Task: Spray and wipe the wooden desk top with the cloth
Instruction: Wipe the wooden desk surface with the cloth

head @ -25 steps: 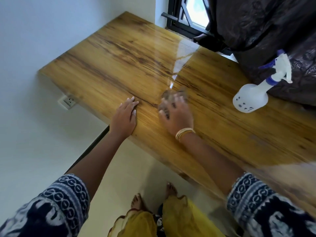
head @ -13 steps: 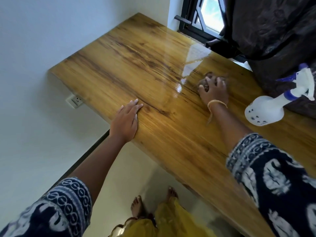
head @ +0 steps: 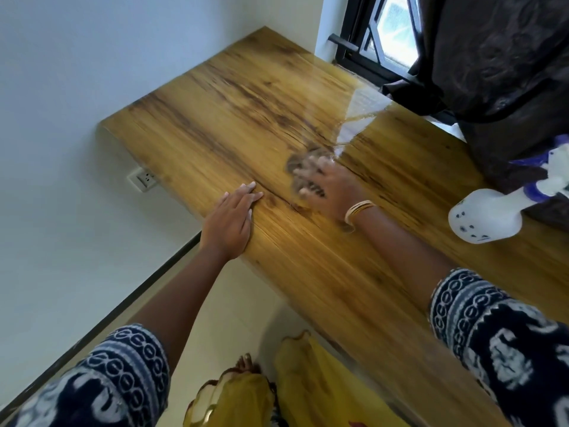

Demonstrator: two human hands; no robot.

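glossy wooden desk top [head: 246,118] by window [head: 391,29]; right hand [head: 332,186] grip pressing cloth [head: 303,163]; left hand [head: 229,220] flat, released.

We read no text, small dark marks on the spray bottle [head: 483,218] too blurred to make out, no label, brand or number legible elsewhere.

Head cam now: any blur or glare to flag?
Head view: right hand and cloth are motion-blurred; left hand is sharp, flat on the desk. Window glare streaks the desk near the curtain. Bottle is slightly soft at frame edge.
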